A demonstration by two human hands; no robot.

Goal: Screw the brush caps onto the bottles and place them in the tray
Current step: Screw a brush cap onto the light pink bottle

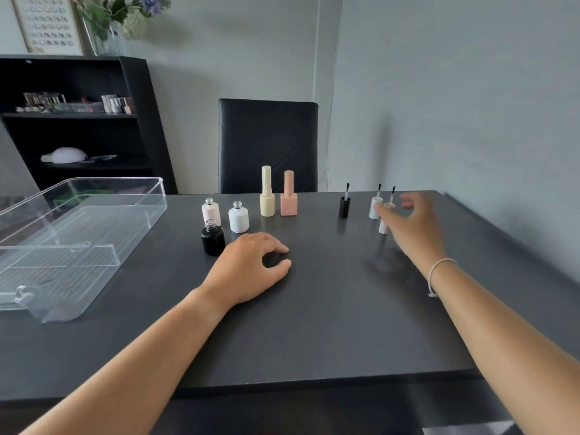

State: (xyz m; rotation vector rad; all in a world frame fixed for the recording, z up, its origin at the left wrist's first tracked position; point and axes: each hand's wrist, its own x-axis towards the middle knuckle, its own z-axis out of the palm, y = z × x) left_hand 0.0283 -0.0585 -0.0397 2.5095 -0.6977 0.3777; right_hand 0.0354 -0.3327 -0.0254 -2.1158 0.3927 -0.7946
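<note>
The clear tray (94, 221) at the left holds no bottles, so the job looks barely begun. On the dark counter (314, 324) stand three uncapped bottles (238, 218), then two already capped (277, 199). The left hand (248, 268) rests loosely curled, empty. Three brush caps (344, 208) stand bristles-up; the right hand (411, 224), fingers spread, reaches the pink one. Behind are a black shelf, a chair and a grey wall.

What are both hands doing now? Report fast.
Left hand: resting on the table, loosely curled, holding nothing.
Right hand: open, reaching toward the pink brush cap.
</note>
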